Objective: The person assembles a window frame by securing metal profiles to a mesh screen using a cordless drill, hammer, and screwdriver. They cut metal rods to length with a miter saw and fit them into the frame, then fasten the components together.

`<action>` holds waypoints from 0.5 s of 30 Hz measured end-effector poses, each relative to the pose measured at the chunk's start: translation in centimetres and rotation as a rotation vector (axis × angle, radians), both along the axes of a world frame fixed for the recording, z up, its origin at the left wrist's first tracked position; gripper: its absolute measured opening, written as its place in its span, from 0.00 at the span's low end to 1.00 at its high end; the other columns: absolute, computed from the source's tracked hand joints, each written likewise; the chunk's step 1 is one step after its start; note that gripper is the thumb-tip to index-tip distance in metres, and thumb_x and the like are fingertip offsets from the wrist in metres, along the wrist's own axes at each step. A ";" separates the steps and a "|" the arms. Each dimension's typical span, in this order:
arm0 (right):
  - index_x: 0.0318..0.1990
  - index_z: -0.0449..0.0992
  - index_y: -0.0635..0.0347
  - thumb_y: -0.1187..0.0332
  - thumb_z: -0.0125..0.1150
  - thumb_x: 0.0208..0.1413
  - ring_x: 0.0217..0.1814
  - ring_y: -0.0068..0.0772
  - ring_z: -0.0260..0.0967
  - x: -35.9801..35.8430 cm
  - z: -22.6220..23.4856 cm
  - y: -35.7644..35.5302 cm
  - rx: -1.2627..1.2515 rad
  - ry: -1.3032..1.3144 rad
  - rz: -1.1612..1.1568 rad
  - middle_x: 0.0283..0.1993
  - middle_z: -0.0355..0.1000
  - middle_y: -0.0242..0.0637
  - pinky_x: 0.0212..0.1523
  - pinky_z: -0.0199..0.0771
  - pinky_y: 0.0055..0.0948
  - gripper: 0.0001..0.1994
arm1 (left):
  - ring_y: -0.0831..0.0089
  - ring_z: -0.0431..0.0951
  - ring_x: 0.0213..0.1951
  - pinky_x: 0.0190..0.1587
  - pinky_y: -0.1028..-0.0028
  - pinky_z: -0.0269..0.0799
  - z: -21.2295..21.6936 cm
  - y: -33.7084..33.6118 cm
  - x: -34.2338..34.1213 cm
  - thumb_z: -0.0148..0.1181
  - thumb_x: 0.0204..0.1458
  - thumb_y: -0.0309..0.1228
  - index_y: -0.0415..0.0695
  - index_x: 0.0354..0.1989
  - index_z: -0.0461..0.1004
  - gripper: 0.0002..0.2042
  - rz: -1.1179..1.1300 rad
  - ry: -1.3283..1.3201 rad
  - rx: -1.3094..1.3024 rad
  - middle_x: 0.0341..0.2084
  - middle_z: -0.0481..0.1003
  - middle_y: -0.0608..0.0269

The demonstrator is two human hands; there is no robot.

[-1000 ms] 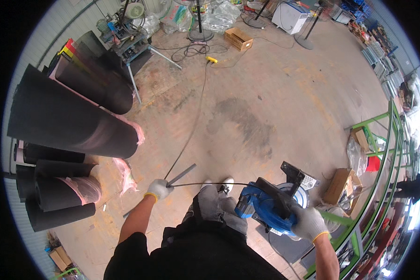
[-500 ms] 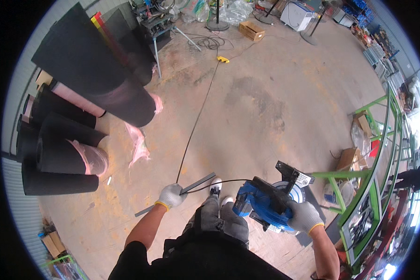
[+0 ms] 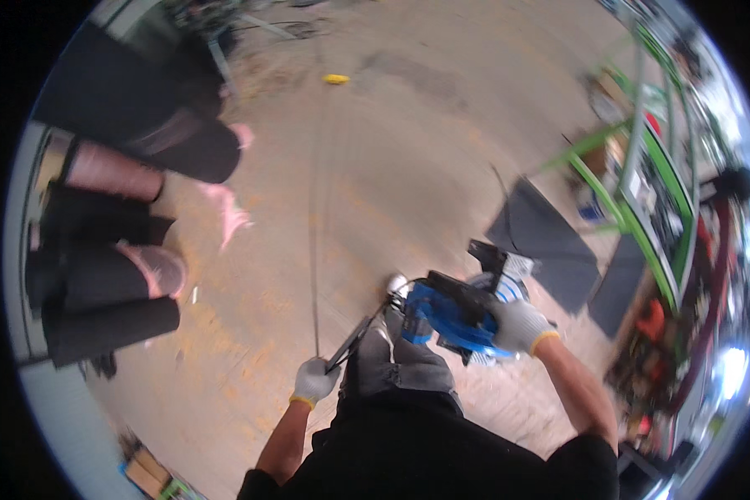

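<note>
My right hand (image 3: 521,327), in a white knit glove with a yellow cuff, is closed around the handle of a blue and black miter saw (image 3: 458,321). The saw hangs beside my legs, apparently off the floor. In my left hand (image 3: 315,382), gloved the same way, is a dark metal bar (image 3: 349,343), tilted up toward my shoes; its lower end is hidden. A thin black power cord (image 3: 314,250) runs from this hand away across the floor to a yellow object (image 3: 336,79), blurred here.
Large black rolls (image 3: 133,329), some with pink wrapping, lie along the left wall. Dark mats (image 3: 546,246) cover the floor beyond the saw. A green metal frame (image 3: 662,212) stands at the right, with boxes and tools around it. Dark stand legs (image 3: 221,62) show at the far left.
My view has turned and blurred, bringing the dark mats into sight. The bar has swung from lying crosswise to pointing forward near my legs. Both hands keep their hold.
</note>
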State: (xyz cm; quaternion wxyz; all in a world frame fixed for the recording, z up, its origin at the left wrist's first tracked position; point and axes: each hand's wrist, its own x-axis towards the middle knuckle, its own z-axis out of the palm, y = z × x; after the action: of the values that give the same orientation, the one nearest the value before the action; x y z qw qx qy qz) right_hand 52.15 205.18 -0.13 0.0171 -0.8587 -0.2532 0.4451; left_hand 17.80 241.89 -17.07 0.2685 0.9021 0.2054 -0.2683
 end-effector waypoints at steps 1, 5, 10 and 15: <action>0.61 0.85 0.56 0.66 0.66 0.54 0.53 0.65 0.84 -1.8 -0.5 -1.2 0.050 -0.027 0.027 0.53 0.85 0.60 0.55 0.84 0.52 0.25 | 0.40 0.85 0.38 0.43 0.45 0.79 -0.6 -0.7 -1.7 0.68 0.63 0.47 0.39 0.28 0.84 0.21 -0.035 0.001 -0.028 0.28 0.82 0.41; 0.54 0.87 0.59 0.70 0.66 0.55 0.51 0.61 0.86 -9.7 -2.5 -5.0 0.024 -0.117 -0.031 0.47 0.86 0.56 0.51 0.88 0.51 0.19 | 0.38 0.84 0.34 0.42 0.44 0.77 -2.6 -4.0 -10.2 0.69 0.62 0.45 0.37 0.26 0.83 0.22 0.070 -0.049 -0.072 0.26 0.81 0.40; 0.60 0.86 0.57 0.70 0.65 0.54 0.51 0.64 0.85 -15.2 -5.1 -7.4 -0.082 -0.059 -0.123 0.49 0.85 0.59 0.52 0.86 0.52 0.23 | 0.38 0.83 0.33 0.41 0.43 0.77 -3.4 -4.8 -16.4 0.71 0.60 0.43 0.36 0.26 0.82 0.21 0.053 -0.067 -0.030 0.27 0.81 0.39; 0.53 0.88 0.57 0.72 0.64 0.53 0.52 0.61 0.86 -21.0 -9.3 -14.5 -0.061 -0.084 -0.203 0.46 0.86 0.57 0.52 0.88 0.50 0.19 | 0.37 0.83 0.33 0.41 0.45 0.78 -5.7 -6.5 -17.4 0.72 0.61 0.43 0.37 0.26 0.80 0.20 0.113 -0.057 0.023 0.28 0.82 0.39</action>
State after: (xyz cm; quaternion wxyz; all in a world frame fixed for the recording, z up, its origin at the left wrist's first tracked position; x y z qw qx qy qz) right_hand 31.18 190.64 -9.40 0.0251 -0.8980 -0.1519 0.4121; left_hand 0.40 235.36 -22.74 0.2784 0.8993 0.2516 -0.2244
